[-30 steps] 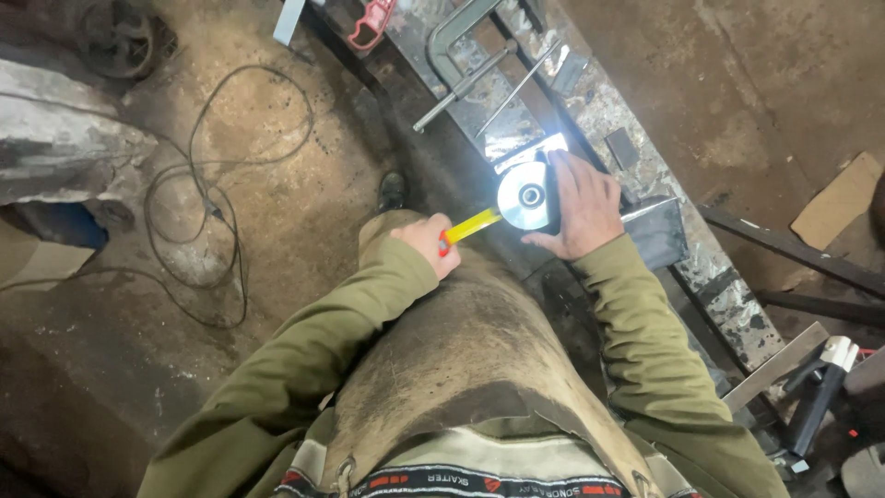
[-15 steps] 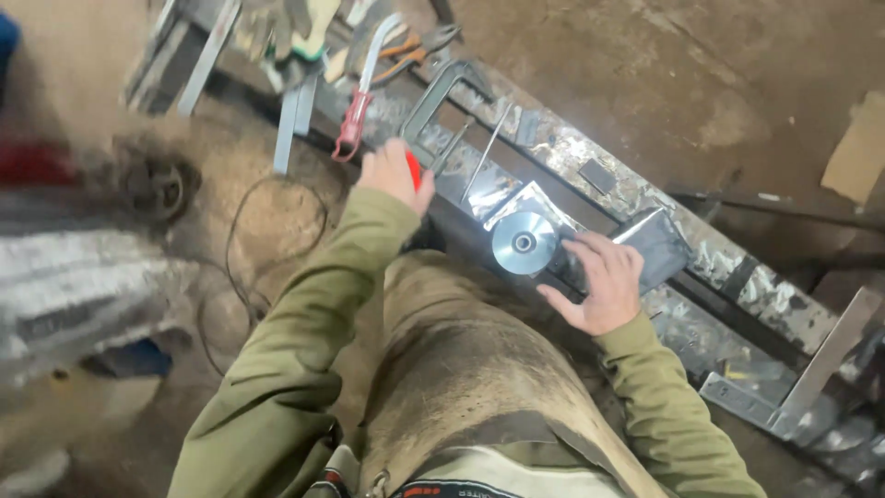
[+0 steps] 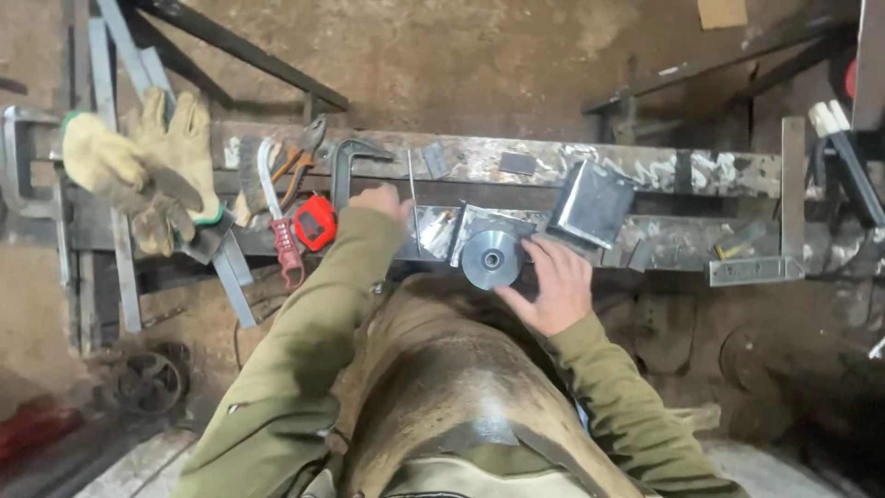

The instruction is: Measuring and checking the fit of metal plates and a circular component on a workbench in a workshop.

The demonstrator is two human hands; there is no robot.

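- Round shiny steel disc point(image 3: 491, 259) is touched at its right edge by the open right hand point(image 3: 551, 288); nothing gripped.
- Left hand point(image 3: 380, 201) is seen left of the disc, beside a thin metal rod point(image 3: 412, 198); grip cannot be told.

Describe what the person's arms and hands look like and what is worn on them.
Both arms wear long olive-green fabric sleeves, loose and creased, ending at the wrists. The left hand and right hand are bare: no gloves, rings or watch visible. No markings show on the sleeves.
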